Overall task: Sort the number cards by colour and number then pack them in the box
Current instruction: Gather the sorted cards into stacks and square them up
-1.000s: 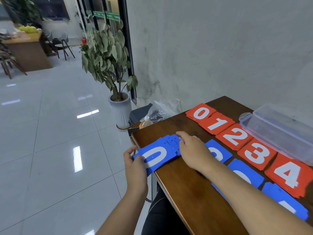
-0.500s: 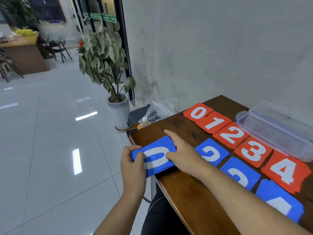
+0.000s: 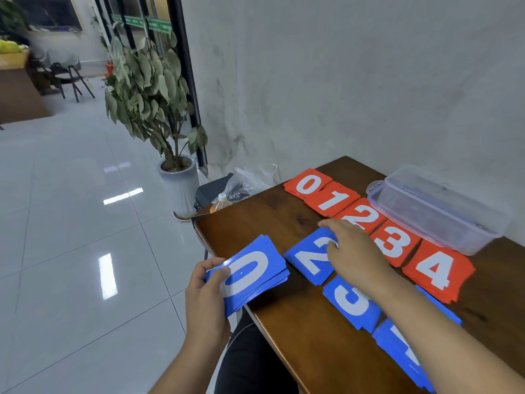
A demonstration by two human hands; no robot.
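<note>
Wooden table (image 3: 298, 322): your left hand (image 3: 206, 297) grips the blue 0 stack (image 3: 250, 277); your right hand (image 3: 353, 253), fingers flat, half-hides the blue 2 pile (image 3: 308, 258).

Single head-worn wide view, angled down, close over the table (image 3: 298, 336)

The stack (image 3: 250, 275) you grip in your left hand (image 3: 206, 297) is blue, with a white 0 on top. Under your right hand (image 3: 352, 251) the blue 2 card (image 3: 309, 257) shows a white figure, as does the blue 3 card (image 3: 349, 302) just nearer you. Beyond that hand, the red cards (image 3: 392, 243) carry white numerals. The table (image 3: 270, 223) beneath is dark brown wood grain; the box (image 3: 434, 211) past them is clear.
</note>
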